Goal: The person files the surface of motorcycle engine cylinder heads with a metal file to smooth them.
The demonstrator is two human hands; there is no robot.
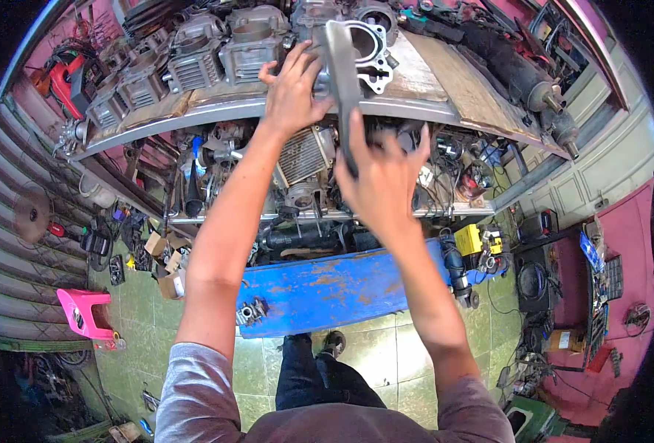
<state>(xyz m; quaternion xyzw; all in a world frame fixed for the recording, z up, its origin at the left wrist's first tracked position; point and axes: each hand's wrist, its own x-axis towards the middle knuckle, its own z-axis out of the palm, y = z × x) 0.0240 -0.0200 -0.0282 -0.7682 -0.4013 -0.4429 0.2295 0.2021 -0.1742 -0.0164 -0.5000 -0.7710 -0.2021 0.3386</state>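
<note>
A long flat metal file or bar (pixel 343 81), blurred, stands over the upper shelf, its dark lower end at my right hand (pixel 384 173). The fingers of that hand are smeared by motion, some spread out. My left hand (pixel 294 92) is just left of the bar, fingers apart, beside an engine part partly hidden behind the bar. A white-edged cylinder gasket face (pixel 375 55) shows to the right of the bar. What the left fingertips touch is unclear.
Several cylinder blocks (pixel 255 46) line the upper shelf (pixel 224 109). Mufflers (pixel 522 83) lie at its right. Below are a radiator (pixel 303 157), a blue bench (pixel 342 288) with a small carburetor-like part (pixel 250 313), and a pink stool (pixel 83 313).
</note>
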